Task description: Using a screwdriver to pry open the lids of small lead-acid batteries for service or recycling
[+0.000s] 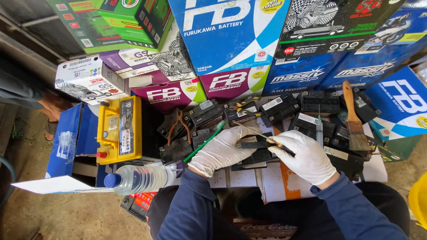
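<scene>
At centre of the cluttered counter [275, 182]: small black battery [257, 151], lying flat among other black batteries. Left hand [221, 151], white-gloved, fingers curled, pressing down on its near end. Right hand [306, 156], white-gloved, palm down, pinching a thin metal tool [254, 131] angled across the battery top. Both forearms in blue sleeves, bent inward. Nearby: green toothbrush [205, 141], paintbrush [353, 120], syringe [319, 131], yellow battery [120, 129], clear water bottle [140, 178].

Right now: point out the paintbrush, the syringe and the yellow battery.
paintbrush [352, 116], head view, on the wooden handle just above the bristles.
syringe [319, 131], head view, on the clear barrel.
yellow battery [119, 129], head view, on its top face near the label.
</scene>
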